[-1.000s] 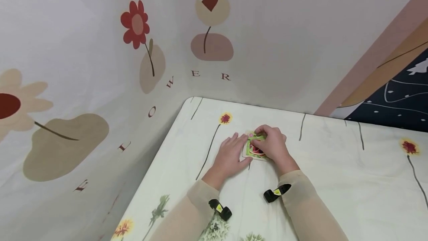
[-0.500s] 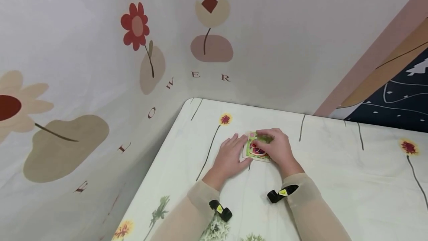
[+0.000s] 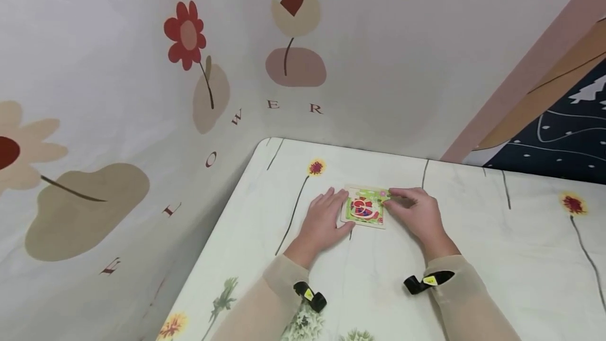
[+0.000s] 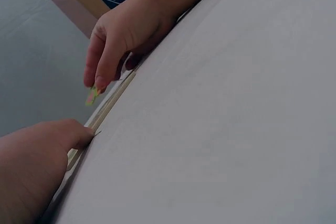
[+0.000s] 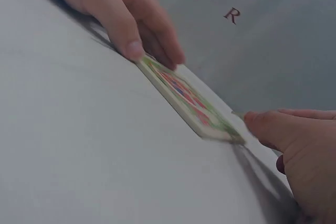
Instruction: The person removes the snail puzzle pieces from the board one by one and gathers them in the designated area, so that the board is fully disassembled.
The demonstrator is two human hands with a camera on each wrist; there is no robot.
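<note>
A small square jigsaw puzzle (image 3: 363,208) with a red, white and blue picture on green lies flat on the table. My left hand (image 3: 323,222) rests at its left edge, fingers straight, with fingertips and thumb touching the wooden frame. Just off the right edge, my right hand (image 3: 418,214) pinches a small green puzzle piece (image 4: 93,96) between thumb and fingers, raised above the board. In the head view a pink flower mark shows by those fingertips. The right wrist view has the puzzle board (image 5: 181,95) between both hands, with only a sliver of the piece visible.
A white tablecloth (image 3: 492,246) printed with flowers and stems covers the table. Fabric walls (image 3: 388,67) with flower prints and letters rise along its left and back edges. A black wrist camera (image 3: 310,297) sits on each sleeve.
My right hand has drawn away to the right from over the puzzle, carrying the piece with it and uncovering the picture. The left hand has stayed at the left edge.
</note>
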